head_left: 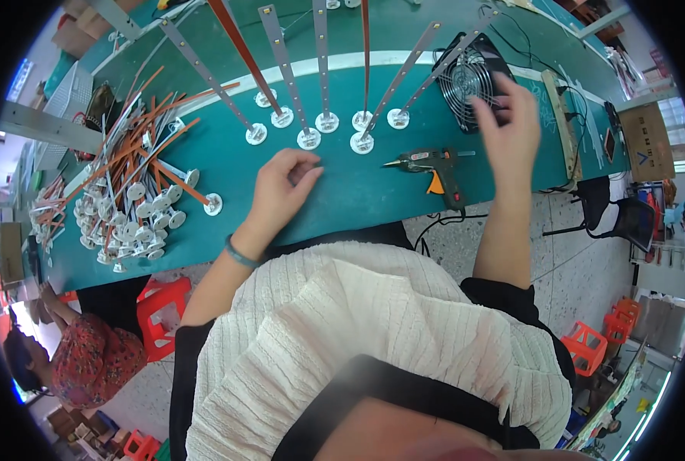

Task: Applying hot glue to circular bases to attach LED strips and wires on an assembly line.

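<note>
My left hand (279, 190) is over the near part of the green table, its fingers loosely curled and thumb and fingertips apart. Nothing shows between them. Just beyond it, several thin LED strips stand up from round white bases; the nearest base (309, 139) lies ahead of the fingertips. My right hand (513, 123) is raised beside a black fan (465, 81) with a wire grille, fingers bent and apart, holding nothing visible. A black glue gun (438, 170) with an orange trigger lies between my hands, its nozzle pointing left.
A heaped pile of LED strips with white bases (131, 219) covers the table's left side; one base (213, 203) sits at its edge. A wooden strip with wires (561, 127) lies at the right. A person in a red patterned top (97, 357) sits at lower left, near a red stool (162, 315).
</note>
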A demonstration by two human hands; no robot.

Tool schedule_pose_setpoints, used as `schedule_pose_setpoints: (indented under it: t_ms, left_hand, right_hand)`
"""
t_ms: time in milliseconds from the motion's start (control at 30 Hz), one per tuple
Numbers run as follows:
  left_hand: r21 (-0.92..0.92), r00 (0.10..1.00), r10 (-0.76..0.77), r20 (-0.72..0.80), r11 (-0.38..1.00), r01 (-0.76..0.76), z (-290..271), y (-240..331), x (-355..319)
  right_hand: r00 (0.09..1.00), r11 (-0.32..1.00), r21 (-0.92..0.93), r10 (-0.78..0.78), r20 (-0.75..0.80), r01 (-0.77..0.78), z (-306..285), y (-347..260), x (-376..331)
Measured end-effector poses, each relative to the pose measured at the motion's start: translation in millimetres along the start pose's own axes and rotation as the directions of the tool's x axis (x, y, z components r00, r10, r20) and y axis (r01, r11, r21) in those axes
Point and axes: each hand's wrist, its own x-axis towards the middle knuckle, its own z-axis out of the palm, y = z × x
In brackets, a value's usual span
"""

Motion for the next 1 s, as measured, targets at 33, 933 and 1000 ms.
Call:
schedule_pose_setpoints:
  t_ms: [33, 933, 1000]
  left_hand:
    - [0.001, 0.999, 0.032, -0.002, 0.999, -0.032, 9, -1, 8]
    - [-0.091, 0.993, 0.065, 0.098, 0.994, -0.056, 50, -8, 37]
    - [-0.109, 0.992, 0.056, 0.114, 0.993, -0.044, 50, -8, 36]
  right_hand:
    - [0.992, 0.978, 0.208, -0.022, 0.128, -0.005, 15, -7, -4]
    - [0.947, 0.959, 0.267, 0.007, 0.321, -0.098, 154, 28, 41]
    - [0.947, 0.984, 0.143, 0.053, 0.317, -0.103, 138, 26, 38]
